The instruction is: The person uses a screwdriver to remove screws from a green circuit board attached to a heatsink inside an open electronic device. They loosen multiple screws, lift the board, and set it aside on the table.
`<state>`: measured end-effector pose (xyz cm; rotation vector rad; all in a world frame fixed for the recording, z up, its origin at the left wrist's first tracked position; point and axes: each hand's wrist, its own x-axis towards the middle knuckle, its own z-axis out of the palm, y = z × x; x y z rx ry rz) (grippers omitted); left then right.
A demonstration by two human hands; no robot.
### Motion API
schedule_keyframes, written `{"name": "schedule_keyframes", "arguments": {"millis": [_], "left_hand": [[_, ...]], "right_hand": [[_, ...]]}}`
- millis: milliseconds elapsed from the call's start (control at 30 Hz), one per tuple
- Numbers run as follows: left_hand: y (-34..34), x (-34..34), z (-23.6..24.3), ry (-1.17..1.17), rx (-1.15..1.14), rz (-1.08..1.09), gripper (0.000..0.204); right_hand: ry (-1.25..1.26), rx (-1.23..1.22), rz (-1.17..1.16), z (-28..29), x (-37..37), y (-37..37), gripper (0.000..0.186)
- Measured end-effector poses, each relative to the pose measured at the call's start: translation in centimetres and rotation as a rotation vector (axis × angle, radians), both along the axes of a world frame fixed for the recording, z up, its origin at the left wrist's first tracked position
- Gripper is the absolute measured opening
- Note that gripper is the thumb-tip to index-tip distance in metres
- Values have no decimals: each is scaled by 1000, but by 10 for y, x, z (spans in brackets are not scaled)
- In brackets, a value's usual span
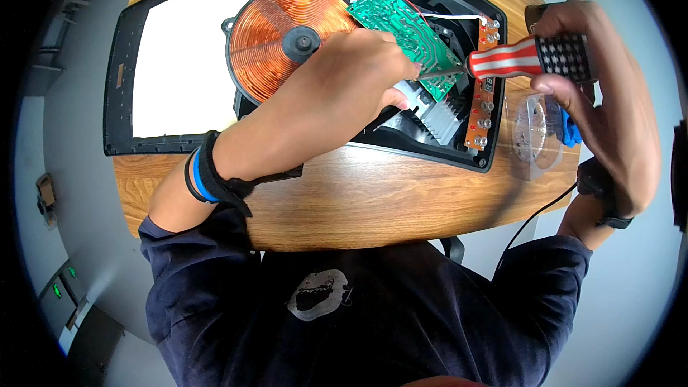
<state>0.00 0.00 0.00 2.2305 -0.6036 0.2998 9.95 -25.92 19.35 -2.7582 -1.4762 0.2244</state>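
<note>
My right hand (609, 86) is wrapped round a screwdriver (505, 57) with a red-and-white striped grip and a dark, star-patterned end. Its metal shaft points left, over a green circuit board (398, 25), and the tip lies close to the fingers of my left hand (365, 64). Those fingers are closed in a pinch at the board's near left edge, the index on top and the thumb lower. The board sits tilted in the open black housing (401, 152) of an induction cooker. Part of it is hidden by my left hand. A silver heat sink (443, 125) shows below it.
A round copper coil (258, 36) lies left of the board, partly over a black-framed white panel (183, 64). An orange LED board (476, 125) lines the housing's right side. A clear plastic container (534, 136) and a blue item (571, 129) stand at the wooden table's (344, 201) right.
</note>
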Motion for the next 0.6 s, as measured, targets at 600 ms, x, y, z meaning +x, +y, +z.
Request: {"name": "schedule_keyframes", "arguments": {"millis": [600], "left_hand": [[-1,0,-7,-44,-15,1,36]], "right_hand": [[-62,84,40,-7,-10,14,43]]}}
